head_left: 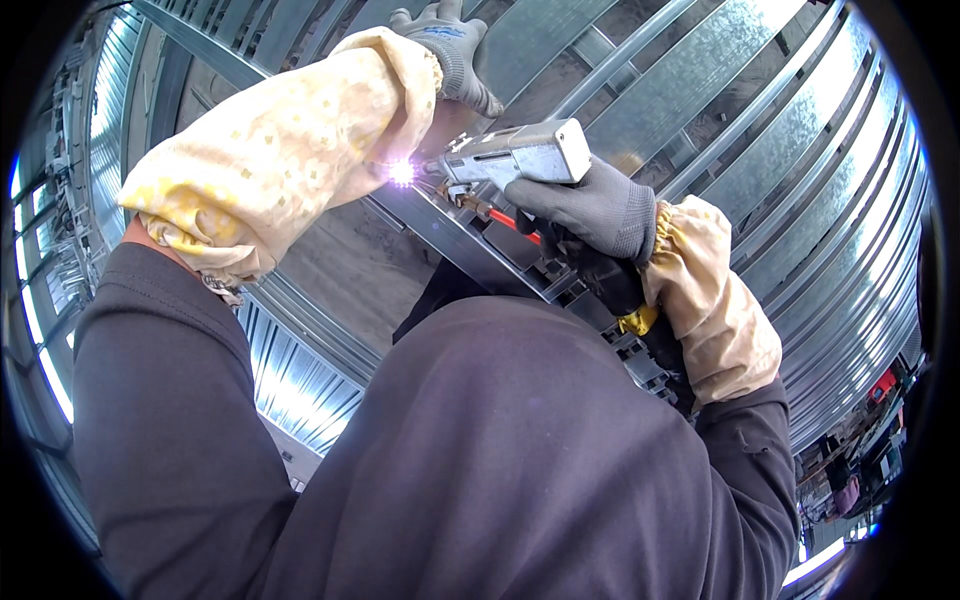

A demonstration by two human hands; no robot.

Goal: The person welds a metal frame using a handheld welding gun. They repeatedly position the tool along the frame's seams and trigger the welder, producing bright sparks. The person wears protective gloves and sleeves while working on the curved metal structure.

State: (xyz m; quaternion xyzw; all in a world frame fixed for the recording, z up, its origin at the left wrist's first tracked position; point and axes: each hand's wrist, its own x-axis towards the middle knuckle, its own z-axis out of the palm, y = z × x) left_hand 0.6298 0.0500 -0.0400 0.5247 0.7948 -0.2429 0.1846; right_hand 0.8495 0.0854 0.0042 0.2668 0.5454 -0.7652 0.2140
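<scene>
No legible text, only a blue print (pixel 445 31) on the gloved left hand (pixel 449 50)

The tool (pixel 525 153) is cased in scuffed metal with a dull sheen, and the left hand (pixel 450 50) and right hand (pixel 592 207) are covered by matt, knitted cloth. Smooth, semi-glossy metal is shown by the beam (pixel 465 242), while the slats (pixel 697 78) are surfaced in mottled, brightly glossy metal. Creased cloth is seen in the sleeve guards (pixel 290 150), smoother matt cloth in the shirt (pixel 490 430).

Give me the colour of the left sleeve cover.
Cream with yellow patches; the left sleeve cover shows in the head view.
</scene>
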